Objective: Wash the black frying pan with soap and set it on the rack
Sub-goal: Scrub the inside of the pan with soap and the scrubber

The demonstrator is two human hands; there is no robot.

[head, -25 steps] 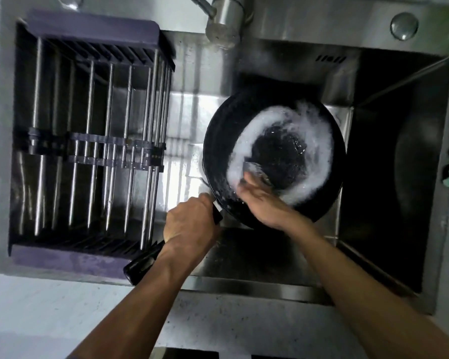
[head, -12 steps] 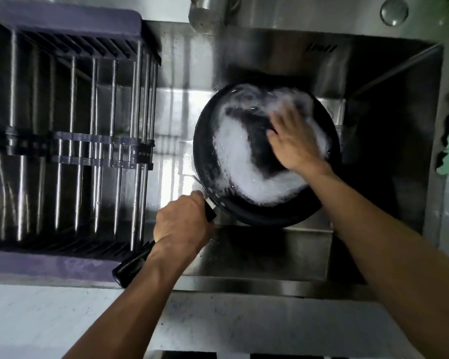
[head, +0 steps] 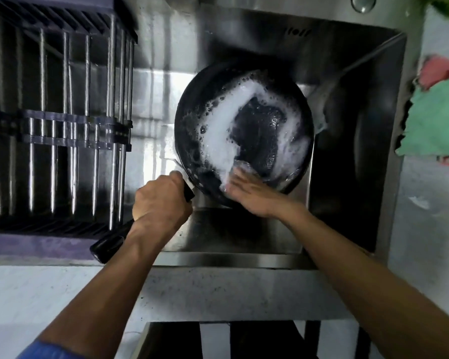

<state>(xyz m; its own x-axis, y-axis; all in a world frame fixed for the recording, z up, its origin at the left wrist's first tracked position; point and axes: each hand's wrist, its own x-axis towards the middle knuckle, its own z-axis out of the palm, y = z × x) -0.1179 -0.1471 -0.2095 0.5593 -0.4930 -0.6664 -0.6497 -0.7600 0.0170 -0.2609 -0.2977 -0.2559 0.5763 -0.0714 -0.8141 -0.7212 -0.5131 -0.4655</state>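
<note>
Head view showed the left hand (head: pixel 162 200) wrapped around the handle (head: pixel 109 244), tilting the black frying pan (head: pixel 244 133) over the sink (head: pixel 353 151). Beyond it, the blurred right hand (head: pixel 252 190) pressed a scrubber (head: pixel 240 167) against the near inner wall. Foam (head: pixel 223 130) coated the inside, so soaping looked well along; rinsing and the move to the rack (head: pixel 60 120) remained.

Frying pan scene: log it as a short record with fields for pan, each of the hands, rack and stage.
pan: black frying pan, over the sink, inside covered in white foam
left hand: left hand grips the pan handle
right hand: right hand blurred, at the pan's near inner edge
rack: dish rack left of the pan, no pan on it
stage: soaping; not yet racked
</note>
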